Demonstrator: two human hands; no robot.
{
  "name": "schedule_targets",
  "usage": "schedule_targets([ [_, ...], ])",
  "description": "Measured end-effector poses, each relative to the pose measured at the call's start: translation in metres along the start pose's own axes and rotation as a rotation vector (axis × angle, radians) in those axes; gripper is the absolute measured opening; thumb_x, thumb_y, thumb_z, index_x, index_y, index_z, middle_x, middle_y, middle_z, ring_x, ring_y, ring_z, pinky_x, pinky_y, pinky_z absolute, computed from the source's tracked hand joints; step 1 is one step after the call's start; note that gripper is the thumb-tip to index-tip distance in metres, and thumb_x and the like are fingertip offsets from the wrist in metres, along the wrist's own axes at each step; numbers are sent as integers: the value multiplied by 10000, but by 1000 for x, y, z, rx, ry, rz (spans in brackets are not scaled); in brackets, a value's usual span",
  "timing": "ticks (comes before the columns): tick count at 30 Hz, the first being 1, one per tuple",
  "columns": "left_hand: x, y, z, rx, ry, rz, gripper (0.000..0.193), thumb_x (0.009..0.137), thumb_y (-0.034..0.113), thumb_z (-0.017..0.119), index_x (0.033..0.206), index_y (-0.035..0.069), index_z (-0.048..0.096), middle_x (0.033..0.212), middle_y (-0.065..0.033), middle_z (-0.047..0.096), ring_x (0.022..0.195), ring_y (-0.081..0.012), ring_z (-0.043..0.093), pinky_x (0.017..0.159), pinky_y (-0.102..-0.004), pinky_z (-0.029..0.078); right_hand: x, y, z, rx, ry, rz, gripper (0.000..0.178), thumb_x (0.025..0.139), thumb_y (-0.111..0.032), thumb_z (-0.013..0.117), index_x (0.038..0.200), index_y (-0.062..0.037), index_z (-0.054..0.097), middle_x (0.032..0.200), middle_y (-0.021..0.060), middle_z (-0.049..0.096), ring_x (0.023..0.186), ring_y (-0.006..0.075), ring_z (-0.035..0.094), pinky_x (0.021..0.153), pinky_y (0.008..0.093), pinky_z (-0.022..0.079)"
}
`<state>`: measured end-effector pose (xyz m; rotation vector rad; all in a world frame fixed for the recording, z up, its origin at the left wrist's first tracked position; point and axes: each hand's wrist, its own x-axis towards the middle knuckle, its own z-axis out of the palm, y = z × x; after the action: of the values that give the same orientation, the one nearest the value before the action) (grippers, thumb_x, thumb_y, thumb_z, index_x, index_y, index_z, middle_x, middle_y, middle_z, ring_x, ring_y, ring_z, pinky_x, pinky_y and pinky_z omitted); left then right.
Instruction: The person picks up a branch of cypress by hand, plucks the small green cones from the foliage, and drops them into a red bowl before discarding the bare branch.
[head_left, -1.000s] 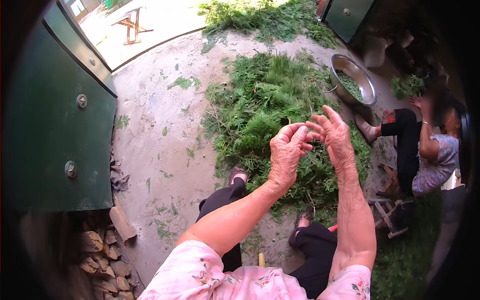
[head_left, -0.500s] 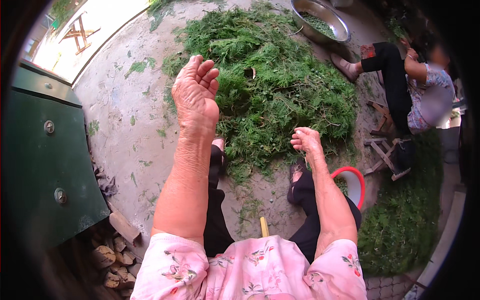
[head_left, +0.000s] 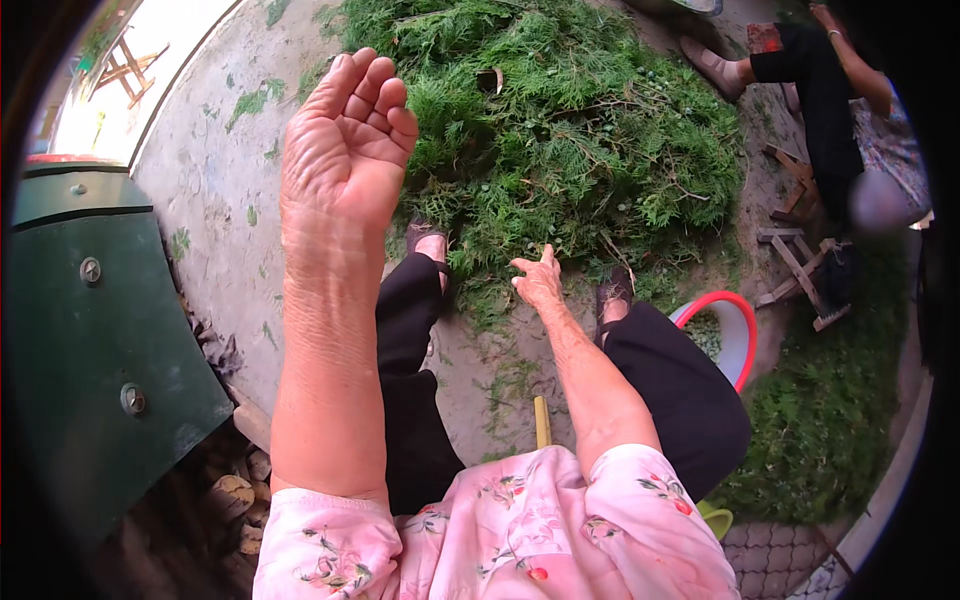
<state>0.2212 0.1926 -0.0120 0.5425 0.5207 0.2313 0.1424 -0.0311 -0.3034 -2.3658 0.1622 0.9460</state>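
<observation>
My left hand (head_left: 350, 145) is raised in front of the heap's left side, palm up with the fingers loosely bent. Nothing shows in its palm. Low at the near edge of the leafy green sprigs (head_left: 590, 150), my right hand (head_left: 541, 282) reaches forward, thumb and index finger apart. It appears to hold nothing; whether its fingertips touch a sprig I cannot tell. Small round green berries are scattered among the sprigs. Beside my right leg stands a white bucket with a red rim (head_left: 745, 335), holding small green berries.
A dark green panel (head_left: 110, 320) stands at left, above split firewood (head_left: 235, 495). A yellow stick (head_left: 542, 420) rises between my knees. At right, another person (head_left: 830, 110) sits near a wooden folding stool (head_left: 800, 270). More greenery (head_left: 810, 430) lies at lower right.
My left hand has come up closer and a little left. My right hand has moved left, its curled fingers now spread. The view has shifted, so the metal basin barely shows at the top.
</observation>
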Motion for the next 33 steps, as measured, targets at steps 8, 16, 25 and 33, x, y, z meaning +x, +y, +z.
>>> schedule_targets([
  [8,-6,-9,5,90,-30,-88,196,869,134,579,1002,-9,565,856,-69,596,691,-154,575,587,-252,473,1,-7,1,-446,14,-142,432,699,-155,691,1116,-137,580,1458,143,131,1327,411,141,1011,562,257],
  [16,-8,-12,7,124,-55,-101,203,870,125,574,1016,-16,565,859,-69,600,698,-149,578,589,-249,479,-32,27,9,-142,181,-336,487,663,-7,667,1124,-6,511,1235,118,453,1119,346,435,895,398,394],
  [25,-6,-17,13,73,-32,-139,192,881,93,554,1041,-12,561,851,-57,614,700,-149,579,586,-251,477,-49,46,-27,61,248,-379,309,659,47,641,966,18,619,993,147,619,944,303,594,805,335,470],
  [33,-20,-29,23,355,-89,-81,202,872,145,573,1029,20,593,843,-46,639,687,-120,595,609,-226,488,-77,-5,-113,755,185,-194,128,760,35,598,867,-4,657,743,-9,611,656,49,521,594,187,413],
])
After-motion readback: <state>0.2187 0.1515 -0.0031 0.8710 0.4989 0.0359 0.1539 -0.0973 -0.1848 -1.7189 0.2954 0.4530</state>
